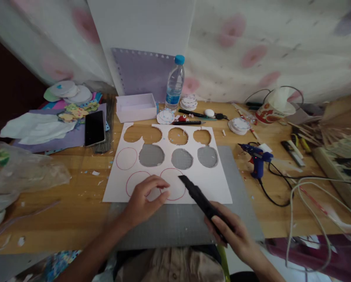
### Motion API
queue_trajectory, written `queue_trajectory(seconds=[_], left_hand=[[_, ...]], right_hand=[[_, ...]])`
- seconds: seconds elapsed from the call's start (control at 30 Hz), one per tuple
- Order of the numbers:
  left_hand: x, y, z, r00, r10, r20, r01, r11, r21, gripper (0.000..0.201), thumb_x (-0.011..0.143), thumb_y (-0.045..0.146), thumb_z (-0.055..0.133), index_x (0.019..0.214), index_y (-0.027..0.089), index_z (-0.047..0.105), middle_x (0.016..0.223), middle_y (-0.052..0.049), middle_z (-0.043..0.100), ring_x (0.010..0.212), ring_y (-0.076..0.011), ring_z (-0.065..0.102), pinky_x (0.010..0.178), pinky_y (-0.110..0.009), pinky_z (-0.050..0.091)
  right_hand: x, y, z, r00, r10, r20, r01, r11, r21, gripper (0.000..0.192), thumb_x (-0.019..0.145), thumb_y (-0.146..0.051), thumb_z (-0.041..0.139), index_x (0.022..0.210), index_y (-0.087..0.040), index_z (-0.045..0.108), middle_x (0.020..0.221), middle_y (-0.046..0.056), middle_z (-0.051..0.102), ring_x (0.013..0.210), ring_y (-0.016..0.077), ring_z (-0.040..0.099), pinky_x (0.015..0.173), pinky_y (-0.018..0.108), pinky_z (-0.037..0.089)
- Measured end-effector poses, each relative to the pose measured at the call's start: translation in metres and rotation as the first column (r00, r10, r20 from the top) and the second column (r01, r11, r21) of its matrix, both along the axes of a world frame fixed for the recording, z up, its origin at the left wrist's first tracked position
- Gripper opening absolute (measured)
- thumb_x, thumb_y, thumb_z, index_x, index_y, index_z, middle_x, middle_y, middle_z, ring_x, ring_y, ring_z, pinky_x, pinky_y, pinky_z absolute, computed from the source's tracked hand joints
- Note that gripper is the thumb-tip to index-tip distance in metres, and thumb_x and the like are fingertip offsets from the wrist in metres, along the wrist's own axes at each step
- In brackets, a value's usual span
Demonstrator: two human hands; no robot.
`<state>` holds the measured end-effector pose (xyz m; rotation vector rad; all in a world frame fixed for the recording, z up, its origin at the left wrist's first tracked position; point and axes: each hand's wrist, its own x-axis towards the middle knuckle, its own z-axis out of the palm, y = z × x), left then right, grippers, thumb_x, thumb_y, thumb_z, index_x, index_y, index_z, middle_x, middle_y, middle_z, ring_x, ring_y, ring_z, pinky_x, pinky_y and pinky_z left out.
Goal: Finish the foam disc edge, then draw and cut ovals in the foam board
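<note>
On the wooden surface (75, 203), a grey cutting mat (236, 188) is lying under a white foam sheet (213, 184). Six round holes are showing in the sheet's upper rows, and three red-drawn circles are remaining uncut along its left and near edges. Left hand (143, 201) is pressing down on the sheet's near edge, fingers spread loosely over two of the red circles, holding nothing. Right hand (232, 233) is wrapping its grip tightly around a black utility knife (200, 197), whose tip is pointing up and left and hovering at the rightmost red circle; contact with the sheet cannot be told.

Right of the mat, a blue glue gun (257, 158) is standing near its black cord. Behind the sheet, a water bottle (174, 84) is standing upright beside a white open box (135, 106). Left of the sheet, a black phone (94, 127) is lying flat on purple paper (66, 141).
</note>
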<state>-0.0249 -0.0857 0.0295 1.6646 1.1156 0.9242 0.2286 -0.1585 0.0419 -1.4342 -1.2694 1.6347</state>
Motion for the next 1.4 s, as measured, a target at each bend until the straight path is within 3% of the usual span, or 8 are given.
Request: queue_trajectory(seconds=[0.1,0.2,0.37,0.5,0.63,0.73,0.97,1.4], left_hand=[[-0.023,0.015,-0.007,0.959,-0.025,-0.284,0.079,0.980,0.180,0.028,0.085,0.031,0.062,0.110,0.020,0.062,0.112,-0.009,0.065,0.107,-0.0220,0.058,0.095,-0.037,0.046],[-0.033,0.025,-0.016,0.820,-0.122,-0.559,0.294,0.928,0.228,0.066,0.078,0.051,0.068,0.133,0.020,0.050,0.142,-0.012,0.049,0.130,-0.0300,0.043,0.110,-0.048,0.032],[-0.034,0.031,-0.030,0.648,-0.184,-0.739,0.469,0.861,0.196,0.103,0.070,0.074,0.060,0.151,0.021,0.024,0.158,-0.010,0.025,0.144,-0.0322,0.022,0.118,-0.052,0.009],[-0.034,0.030,-0.033,0.667,-0.192,-0.720,0.456,0.869,0.191,0.100,0.073,0.075,0.056,0.152,0.022,0.023,0.158,-0.009,0.024,0.145,-0.0310,0.021,0.119,-0.049,0.007],[-0.034,0.031,-0.032,0.710,-0.220,-0.670,0.441,0.879,0.179,0.100,0.072,0.075,0.057,0.151,0.023,0.025,0.158,-0.009,0.026,0.144,-0.0319,0.023,0.119,-0.049,0.006],[-0.034,0.031,-0.031,0.734,-0.232,-0.639,0.429,0.887,0.169,0.099,0.072,0.074,0.059,0.151,0.023,0.026,0.157,-0.010,0.026,0.144,-0.0325,0.024,0.118,-0.050,0.006],[-0.034,0.031,-0.031,0.743,-0.246,-0.623,0.426,0.891,0.155,0.099,0.071,0.071,0.062,0.151,0.024,0.026,0.157,-0.009,0.026,0.144,-0.0332,0.023,0.118,-0.050,0.006],[-0.035,0.032,-0.031,0.745,-0.239,-0.623,0.424,0.891,0.164,0.100,0.071,0.074,0.060,0.150,0.023,0.028,0.157,-0.010,0.028,0.144,-0.0330,0.025,0.118,-0.050,0.008]], right_hand=[[0.015,0.006,0.001,0.991,0.028,0.131,-0.031,0.999,0.026,0.035,0.093,-0.047,0.049,0.110,-0.018,0.058,0.059,-0.005,0.044,0.044,0.0075,0.037,0.039,0.019,0.029],[0.020,0.012,0.001,0.948,0.038,0.317,-0.090,0.984,0.151,0.028,0.090,-0.044,0.053,0.097,-0.018,0.063,0.063,-0.001,0.054,0.053,0.0113,0.050,0.047,0.020,0.041],[0.016,0.016,0.003,0.861,0.162,0.482,-0.319,0.910,0.264,0.038,0.094,-0.032,0.046,0.129,-0.019,0.054,0.085,0.003,0.069,0.072,0.0166,0.064,0.066,0.024,0.052],[0.011,0.015,0.006,0.727,0.306,0.615,-0.554,0.791,0.260,0.055,0.097,-0.024,0.040,0.150,-0.024,0.028,0.104,0.008,0.070,0.084,0.0175,0.068,0.074,0.026,0.054],[0.009,0.015,0.005,0.547,0.302,0.780,-0.715,0.654,0.248,0.055,0.098,-0.021,0.036,0.151,-0.026,0.025,0.078,0.003,0.066,0.062,0.0157,0.064,0.056,0.023,0.049],[0.012,0.016,0.001,0.488,0.234,0.841,-0.759,0.589,0.276,0.056,0.097,-0.020,0.038,0.151,-0.026,0.026,0.072,0.000,0.062,0.056,0.0141,0.061,0.052,0.022,0.045],[0.019,0.018,-0.003,0.382,0.197,0.903,-0.830,0.502,0.242,0.062,0.091,-0.011,0.040,0.150,-0.024,0.027,0.070,0.000,0.059,0.054,0.0136,0.059,0.049,0.023,0.040],[0.012,0.039,0.015,0.215,0.177,0.960,-0.918,0.371,0.137,0.079,0.076,-0.002,0.044,0.150,-0.025,0.025,0.074,0.000,0.059,0.053,0.0142,0.054,0.046,0.028,0.030]])
